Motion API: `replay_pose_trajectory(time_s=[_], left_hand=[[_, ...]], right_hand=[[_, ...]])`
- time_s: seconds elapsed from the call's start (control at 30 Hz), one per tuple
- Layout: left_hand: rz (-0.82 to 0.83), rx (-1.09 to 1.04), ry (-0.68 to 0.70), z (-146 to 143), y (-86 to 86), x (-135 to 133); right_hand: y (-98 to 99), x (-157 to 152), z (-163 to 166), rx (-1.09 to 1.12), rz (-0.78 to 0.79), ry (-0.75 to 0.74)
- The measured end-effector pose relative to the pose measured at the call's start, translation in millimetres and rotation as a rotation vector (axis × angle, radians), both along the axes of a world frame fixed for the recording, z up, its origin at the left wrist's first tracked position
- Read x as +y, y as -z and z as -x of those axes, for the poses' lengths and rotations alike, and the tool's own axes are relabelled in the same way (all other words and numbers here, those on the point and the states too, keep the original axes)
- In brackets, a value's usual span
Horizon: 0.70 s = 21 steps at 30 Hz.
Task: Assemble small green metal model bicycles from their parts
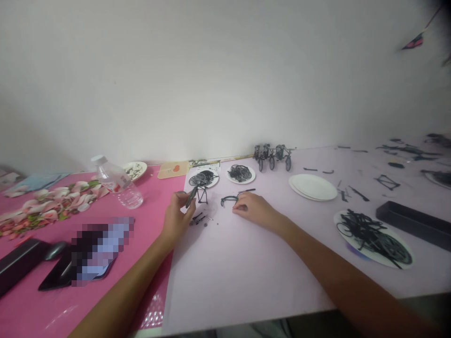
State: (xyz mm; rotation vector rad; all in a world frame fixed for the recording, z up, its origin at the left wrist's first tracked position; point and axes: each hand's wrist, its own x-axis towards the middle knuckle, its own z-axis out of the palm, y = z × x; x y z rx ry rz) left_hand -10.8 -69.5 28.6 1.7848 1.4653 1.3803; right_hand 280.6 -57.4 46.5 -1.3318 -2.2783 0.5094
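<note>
My left hand [177, 217] is closed on a small black model bicycle part [191, 197], which looks like a wheel seen nearly edge-on. Just right of it stands a thin black model bicycle frame [202, 195]; whether the two are joined I cannot tell. My right hand [254, 209] rests low over the white table, fingertips pinched at the right end of a curved black piece [229, 200]. Behind those fingers lies a short black strip [246, 190]. Several tiny black parts [199, 218] are scattered beside my left fingers.
Plates of black parts [240, 173] stand behind my hands and at right [375, 237]. Assembled model bicycles [271, 157] line the wall. White plates [313, 187] and a dark tray [412, 223] are rightward. A bottle [120, 185] and phone-like object [95, 253] lie left.
</note>
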Motion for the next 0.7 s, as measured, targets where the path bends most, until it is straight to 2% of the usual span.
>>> replay_pose_trajectory(time_s=[0.1,0.2,0.33,0.47,0.7], left_hand=[[-0.029,0.129,-0.009,4.3,0.7,0.8],[-0.079,0.357,-0.006,9.6,0.2,3.1],[-0.227,0.594,0.102,12.0,0.3,5.1],[-0.338,0.665,0.223,7.5,5.0,3.3],[-0.204,0.654,0.235,-1.5,15.1,-2.5]], right_hand=[[-0.1,0.4,-0.8,-0.027,0.02,-0.007],[1.9,0.6,-0.4,-0.038,0.015,0.006],[3.5,0.1,1.7,-0.052,-0.005,0.035],[1.6,-0.4,3.1,-0.066,-0.001,0.032],[0.5,0.2,-0.2,-0.051,0.013,0.013]])
